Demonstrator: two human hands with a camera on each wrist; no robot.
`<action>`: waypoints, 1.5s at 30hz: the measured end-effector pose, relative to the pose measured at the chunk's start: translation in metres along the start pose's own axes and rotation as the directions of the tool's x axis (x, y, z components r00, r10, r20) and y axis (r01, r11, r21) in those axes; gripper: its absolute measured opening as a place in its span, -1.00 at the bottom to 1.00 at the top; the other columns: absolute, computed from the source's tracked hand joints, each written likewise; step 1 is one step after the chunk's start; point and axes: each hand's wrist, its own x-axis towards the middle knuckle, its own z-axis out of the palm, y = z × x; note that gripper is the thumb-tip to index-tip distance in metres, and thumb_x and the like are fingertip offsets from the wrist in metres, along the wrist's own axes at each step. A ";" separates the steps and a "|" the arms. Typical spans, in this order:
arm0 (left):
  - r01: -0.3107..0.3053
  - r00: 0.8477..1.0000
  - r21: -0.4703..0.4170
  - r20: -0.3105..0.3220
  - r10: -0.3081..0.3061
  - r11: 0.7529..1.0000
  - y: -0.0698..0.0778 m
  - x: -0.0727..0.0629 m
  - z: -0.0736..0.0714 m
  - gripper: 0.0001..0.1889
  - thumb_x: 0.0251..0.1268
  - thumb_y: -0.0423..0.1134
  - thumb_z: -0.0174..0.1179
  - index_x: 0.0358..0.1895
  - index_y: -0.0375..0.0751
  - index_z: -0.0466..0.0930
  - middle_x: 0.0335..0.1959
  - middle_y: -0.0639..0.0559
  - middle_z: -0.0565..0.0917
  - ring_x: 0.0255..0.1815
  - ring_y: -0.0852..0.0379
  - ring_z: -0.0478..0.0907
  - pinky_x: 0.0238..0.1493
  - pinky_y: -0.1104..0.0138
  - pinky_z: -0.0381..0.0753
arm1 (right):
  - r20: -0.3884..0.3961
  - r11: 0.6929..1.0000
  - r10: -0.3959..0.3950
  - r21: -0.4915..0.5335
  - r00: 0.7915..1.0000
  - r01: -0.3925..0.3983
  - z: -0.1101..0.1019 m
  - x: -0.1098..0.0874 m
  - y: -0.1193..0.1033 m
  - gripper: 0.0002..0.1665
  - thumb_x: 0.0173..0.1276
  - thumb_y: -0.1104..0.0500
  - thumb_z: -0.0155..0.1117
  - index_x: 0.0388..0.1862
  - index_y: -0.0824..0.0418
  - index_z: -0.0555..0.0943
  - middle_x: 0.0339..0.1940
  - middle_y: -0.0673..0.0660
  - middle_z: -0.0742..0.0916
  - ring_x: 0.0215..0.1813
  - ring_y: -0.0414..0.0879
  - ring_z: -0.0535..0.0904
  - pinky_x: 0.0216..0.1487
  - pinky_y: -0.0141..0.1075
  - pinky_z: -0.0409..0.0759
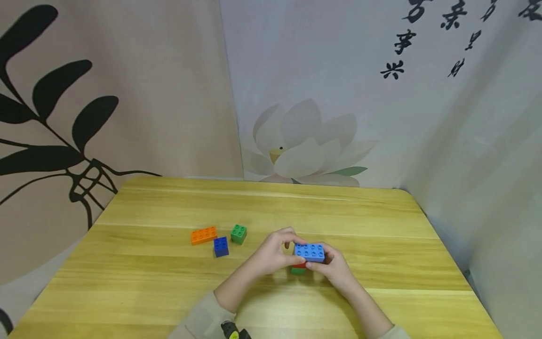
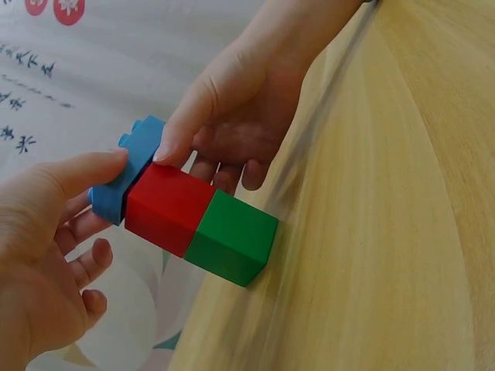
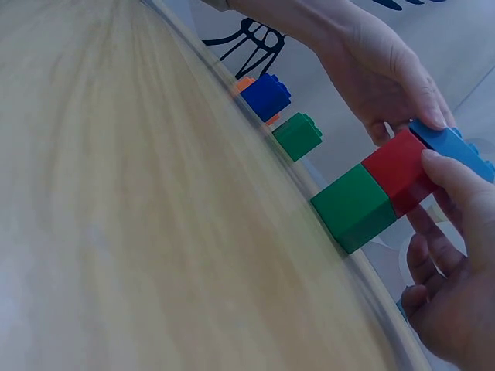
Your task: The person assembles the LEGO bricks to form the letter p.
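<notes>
A light blue eight-stud toy brick (image 1: 309, 253) lies across the top of a red block (image 2: 171, 207), which stands on a green block (image 2: 232, 238) on the table. My left hand (image 1: 273, 253) pinches the left end of the light blue brick between thumb and fingers. At its other end my right hand (image 1: 338, 270) pinches it too, with the thumb (image 3: 442, 168) right at the seam above the red block. In the right wrist view the green block's base meets the tabletop. The head view shows only slivers of red and green below the brick.
Left of the hands, an orange brick (image 1: 204, 235), a dark blue brick (image 1: 221, 246) and a second green brick (image 1: 239, 233) lie close together on the wooden table (image 1: 360, 216). Printed curtains (image 1: 305, 70) hang behind the table's far edge.
</notes>
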 end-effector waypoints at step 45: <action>-0.010 1.000 0.008 -0.025 0.011 1.000 -0.006 -0.002 0.003 -0.69 0.08 -0.19 0.43 -0.07 -0.10 0.70 -0.35 0.24 0.53 -0.26 -0.08 0.43 -0.38 0.40 0.37 | -0.003 0.999 0.028 -0.040 1.000 -0.028 0.001 0.000 -0.002 -0.50 0.19 0.31 0.40 0.08 0.47 0.51 -0.01 0.30 0.64 0.00 -0.06 0.60 0.04 -0.28 0.53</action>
